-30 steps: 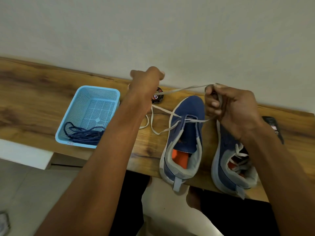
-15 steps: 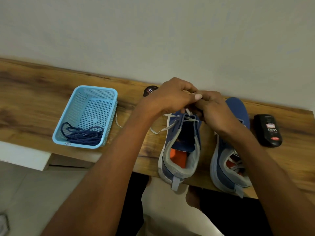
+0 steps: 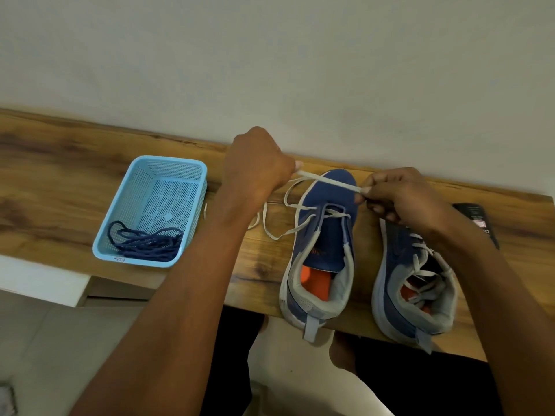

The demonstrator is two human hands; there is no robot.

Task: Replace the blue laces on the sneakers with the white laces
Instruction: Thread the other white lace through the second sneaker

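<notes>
Two blue sneakers stand on the wooden shelf [image 3: 75,175], toes toward the wall. The left sneaker [image 3: 322,250] has a white lace [image 3: 327,181] threaded through only its front eyelets. My left hand [image 3: 258,166] pinches one stretch of this lace above the toe. My right hand [image 3: 402,196] pinches the same lace further right, so it runs taut between my hands. Slack lace loops on the shelf left of the shoe. The right sneaker [image 3: 414,283] is laced in white. The blue laces [image 3: 147,243] lie bundled in a light blue basket [image 3: 168,169].
A black rectangular object [image 3: 477,220] lies at the shelf's right end, partly behind my right arm. The wall rises directly behind the shelf. Both sneaker heels overhang the shelf's front edge, with floor below.
My hands were together over the left sneaker's front eyelets half a second ago. They have since drawn apart, stretching the white lace between them above the toe.
</notes>
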